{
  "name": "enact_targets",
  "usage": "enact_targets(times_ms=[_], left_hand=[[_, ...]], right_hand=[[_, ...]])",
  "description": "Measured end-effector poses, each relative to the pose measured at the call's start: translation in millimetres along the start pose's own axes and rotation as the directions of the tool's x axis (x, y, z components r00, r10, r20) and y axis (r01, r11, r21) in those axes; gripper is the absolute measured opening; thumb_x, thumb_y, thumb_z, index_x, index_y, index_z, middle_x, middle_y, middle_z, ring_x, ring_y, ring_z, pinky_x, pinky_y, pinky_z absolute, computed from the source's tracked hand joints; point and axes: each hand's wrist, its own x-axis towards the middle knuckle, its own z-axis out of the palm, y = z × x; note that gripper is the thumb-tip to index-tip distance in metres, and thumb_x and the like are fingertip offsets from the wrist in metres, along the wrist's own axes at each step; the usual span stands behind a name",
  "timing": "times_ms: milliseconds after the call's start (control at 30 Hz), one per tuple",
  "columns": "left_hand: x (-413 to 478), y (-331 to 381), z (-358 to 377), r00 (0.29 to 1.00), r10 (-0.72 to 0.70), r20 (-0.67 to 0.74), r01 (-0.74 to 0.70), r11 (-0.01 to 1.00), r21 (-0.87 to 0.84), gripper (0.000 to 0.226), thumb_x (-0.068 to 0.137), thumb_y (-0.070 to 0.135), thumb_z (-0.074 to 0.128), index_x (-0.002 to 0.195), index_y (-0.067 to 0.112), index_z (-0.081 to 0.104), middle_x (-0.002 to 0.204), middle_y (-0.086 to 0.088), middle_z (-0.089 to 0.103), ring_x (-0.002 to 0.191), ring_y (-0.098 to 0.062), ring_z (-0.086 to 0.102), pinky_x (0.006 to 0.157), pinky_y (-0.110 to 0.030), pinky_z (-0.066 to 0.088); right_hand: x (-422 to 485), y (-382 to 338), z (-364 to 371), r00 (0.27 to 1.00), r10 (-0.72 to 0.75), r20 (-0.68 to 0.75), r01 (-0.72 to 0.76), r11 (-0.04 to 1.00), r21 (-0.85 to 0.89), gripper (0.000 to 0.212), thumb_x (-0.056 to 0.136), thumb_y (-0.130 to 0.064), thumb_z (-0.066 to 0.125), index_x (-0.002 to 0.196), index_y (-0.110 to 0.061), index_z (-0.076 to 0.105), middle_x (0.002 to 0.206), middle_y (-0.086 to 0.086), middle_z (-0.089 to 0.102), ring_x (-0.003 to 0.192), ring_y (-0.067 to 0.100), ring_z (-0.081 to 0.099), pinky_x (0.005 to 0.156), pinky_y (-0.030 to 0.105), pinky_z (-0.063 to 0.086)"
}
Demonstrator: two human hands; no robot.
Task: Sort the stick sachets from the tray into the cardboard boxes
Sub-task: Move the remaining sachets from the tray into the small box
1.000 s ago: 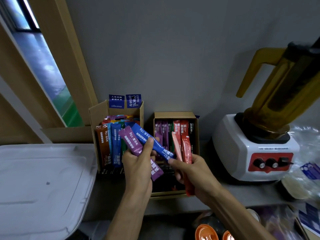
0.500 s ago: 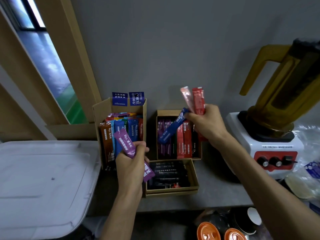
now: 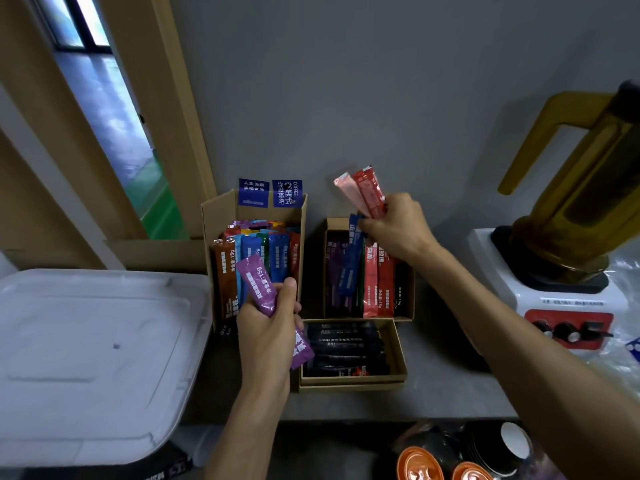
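Observation:
My left hand (image 3: 268,332) grips a purple stick sachet (image 3: 258,284) in front of the tall cardboard box (image 3: 211,216), which is packed with upright brown, blue and red sachets. My right hand (image 3: 398,226) hovers over the middle box (image 3: 410,299) and holds a red sachet (image 3: 372,190) and a pink sachet (image 3: 346,190) pointing up. Its fingers also pinch the top of a blue sachet (image 3: 351,265) that reaches down among the box's purple and red sachets. A low box (image 3: 398,355) of dark sachets lies in front.
A white plastic tray (image 3: 93,358) sits at the left, upside down or lidded. A blender (image 3: 568,244) with an amber jug stands at the right beside clear plastic bags (image 3: 623,362). Orange-lidded cans (image 3: 419,465) and paper cups (image 3: 516,441) are below the counter edge.
My right hand took the blue sachet from my left hand, rose with the red and pink ones and lowered the blue one into the middle box. My left hand keeps the purple sachet.

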Motion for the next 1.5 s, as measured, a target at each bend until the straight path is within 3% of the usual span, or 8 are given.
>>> enact_targets(times_ms=[133,367,533,733,900,1133,1333,1500], left_hand=[[-1,-2,2,1.0,-0.004,0.027,0.004,1.0,-0.023,0.017,0.091,0.036,0.062,0.102,0.023,0.058,0.072,0.002,0.061,0.059,-0.008,0.059,0.061,-0.026,0.051],[2,-5,4,1.0,-0.024,0.017,0.025,0.996,-0.087,0.008,0.1,0.037,0.05,0.103,0.03,0.052,0.071,0.0,0.056,0.06,-0.013,0.058,0.067,-0.034,0.05],[1,-8,4,0.999,0.043,-0.01,-0.043,0.998,-0.047,0.021,0.102,0.03,0.048,0.118,0.016,0.054,0.08,-0.006,0.064,0.062,-0.013,0.062,0.062,-0.032,0.05],[-3,-9,12,0.994,0.107,0.001,-0.107,0.994,-0.013,0.013,0.104,0.03,0.047,0.113,0.037,0.051,0.085,0.005,0.074,0.081,-0.017,0.074,0.081,-0.038,0.057],[-7,-5,17,0.992,0.118,0.034,-0.117,0.993,-0.032,0.017,0.103,0.024,0.048,0.106,0.04,0.054,0.092,0.011,0.076,0.092,-0.013,0.074,0.089,-0.038,0.054],[-3,-6,36,0.998,0.049,0.028,-0.047,0.997,-0.063,0.009,0.1,0.026,0.055,0.099,0.029,0.063,0.1,-0.002,0.073,0.088,-0.013,0.073,0.075,-0.035,0.057],[-2,-17,51,0.994,0.033,0.104,-0.034,0.999,0.005,0.01,0.099,0.025,0.056,0.1,0.022,0.066,0.093,-0.001,0.074,0.082,-0.009,0.074,0.062,-0.023,0.056],[13,-23,49,0.967,0.146,0.211,-0.217,0.902,0.372,0.014,0.102,0.029,0.052,0.105,0.026,0.065,0.085,0.003,0.07,0.074,-0.008,0.068,0.057,-0.015,0.048]], right_hand=[[-3,14,24,0.991,0.031,0.13,-0.03,0.999,-0.016,0.009,0.093,-0.014,0.068,0.097,-0.011,0.062,0.081,-0.002,0.066,0.067,0.006,0.069,0.045,0.01,0.046],[-20,38,47,0.994,0.054,-0.091,-0.034,0.977,0.211,0.009,0.092,-0.016,0.068,0.1,-0.016,0.064,0.091,0.0,0.073,0.072,0.003,0.072,0.057,0.015,0.056],[-36,49,66,0.995,0.093,-0.046,-0.077,0.958,0.276,0.013,0.093,-0.018,0.067,0.105,-0.023,0.061,0.096,-0.005,0.07,0.079,0.004,0.071,0.067,0.022,0.061],[-32,43,79,0.993,0.098,-0.064,-0.081,0.97,0.23,0.036,0.091,-0.019,0.069,0.126,-0.017,0.06,0.118,0.001,0.069,0.106,0.016,0.069,0.089,0.039,0.06],[-53,42,53,0.988,0.119,-0.096,-0.076,0.928,0.364,0.014,0.093,-0.021,0.067,0.106,-0.022,0.062,0.097,0.002,0.072,0.077,0.009,0.073,0.068,0.027,0.061],[-129,56,35,0.905,0.185,0.384,-0.414,0.599,0.686,0.037,0.087,-0.018,0.074,0.117,-0.003,0.06,0.076,0.003,0.072,0.051,0.011,0.054,0.047,0.023,0.046],[-131,60,34,0.902,0.294,0.315,-0.427,0.512,0.745,0.024,0.089,-0.008,0.071,0.109,0.002,0.062,0.064,0.007,0.063,0.046,0.013,0.05,0.043,0.022,0.042],[-108,75,-6,0.906,0.414,0.092,-0.342,0.587,0.734,0.014,0.092,-0.007,0.067,0.106,-0.007,0.063,0.08,0.011,0.074,0.056,0.019,0.067,0.045,0.024,0.047]])
